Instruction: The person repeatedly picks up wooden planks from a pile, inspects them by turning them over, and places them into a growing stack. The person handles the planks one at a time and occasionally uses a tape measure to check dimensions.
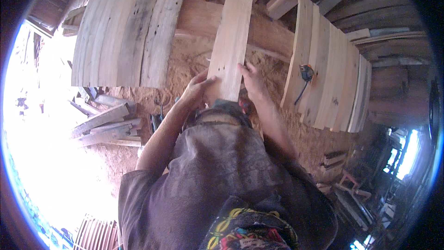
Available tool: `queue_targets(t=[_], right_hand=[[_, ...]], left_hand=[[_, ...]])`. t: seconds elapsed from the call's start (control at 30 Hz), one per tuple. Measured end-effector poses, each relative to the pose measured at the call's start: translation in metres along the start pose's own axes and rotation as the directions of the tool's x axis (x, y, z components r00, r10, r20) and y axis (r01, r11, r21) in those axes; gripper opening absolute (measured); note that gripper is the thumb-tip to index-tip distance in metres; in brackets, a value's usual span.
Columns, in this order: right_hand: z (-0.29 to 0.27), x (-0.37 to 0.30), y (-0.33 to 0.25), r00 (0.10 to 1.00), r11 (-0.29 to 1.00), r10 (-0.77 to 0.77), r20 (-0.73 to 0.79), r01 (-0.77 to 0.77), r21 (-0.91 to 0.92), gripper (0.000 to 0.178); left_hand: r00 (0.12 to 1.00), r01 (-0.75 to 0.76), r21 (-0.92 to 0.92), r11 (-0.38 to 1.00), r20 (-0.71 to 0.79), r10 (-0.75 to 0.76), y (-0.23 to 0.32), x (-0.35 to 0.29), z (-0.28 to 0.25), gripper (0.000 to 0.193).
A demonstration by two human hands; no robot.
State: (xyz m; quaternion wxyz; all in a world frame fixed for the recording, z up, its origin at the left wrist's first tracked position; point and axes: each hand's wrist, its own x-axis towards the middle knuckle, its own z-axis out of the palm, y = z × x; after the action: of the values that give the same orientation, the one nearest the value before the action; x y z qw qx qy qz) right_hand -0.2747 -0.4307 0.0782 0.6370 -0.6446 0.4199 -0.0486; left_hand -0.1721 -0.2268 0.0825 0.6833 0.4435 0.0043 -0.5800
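1. Gripping the plank (230, 41), the left hand (196, 88) and right hand (252, 81) are clamped on its near end
2. Its long axis is pointed away, over sawdust (185, 65), between stacks (129, 28)

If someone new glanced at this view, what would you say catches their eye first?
Most likely the pale wooden plank running up the middle, with the left hand and right hand gripping its near end on either side. Next, the stacks of boards: a weathered grey stack at upper left and a lighter stack at right, where a small dark tool with a cord lies.
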Motion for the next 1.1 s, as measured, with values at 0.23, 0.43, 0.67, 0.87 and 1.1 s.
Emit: queue_targets(t=[0.23, 0.43, 0.67, 0.87, 1.1], right_hand=[[-0.007, 0.021, 0.038, 0.997, 0.977, -0.083, 0.008, 0.083, -0.198, 0.044], [0.027, 0.003, 0.002, 0.967, 0.788, -0.254, -0.035, 0.185, -0.588, 0.048], [0.047, -0.012, -0.066, 0.950, 0.933, -0.310, 0.042, 0.312, -0.180, 0.051], [0.055, 0.011, -0.084, 0.975, 0.946, 0.123, 0.182, -0.171, 0.276, 0.049], [0.078, 0.051, -0.059, 0.960, 0.973, -0.130, 0.249, 0.171, -0.153, 0.052]], left_hand=[[0.981, -0.139, 0.203, 0.969, -0.106, 0.163, -0.019, 0.015, -0.009, 0.068], [0.889, -0.223, 0.886, 0.406, 0.014, 0.458, -0.010, 0.014, -0.002, 0.122], [0.965, 0.000, -0.080, 0.997, 0.261, 0.021, 0.045, -0.010, -0.031, 0.103], [0.825, 0.125, -0.758, 0.640, 0.438, 0.357, 0.032, -0.055, -0.010, 0.093], [0.987, -0.145, -0.732, 0.666, -0.152, 0.049, -0.025, -0.072, -0.086, 0.059]])
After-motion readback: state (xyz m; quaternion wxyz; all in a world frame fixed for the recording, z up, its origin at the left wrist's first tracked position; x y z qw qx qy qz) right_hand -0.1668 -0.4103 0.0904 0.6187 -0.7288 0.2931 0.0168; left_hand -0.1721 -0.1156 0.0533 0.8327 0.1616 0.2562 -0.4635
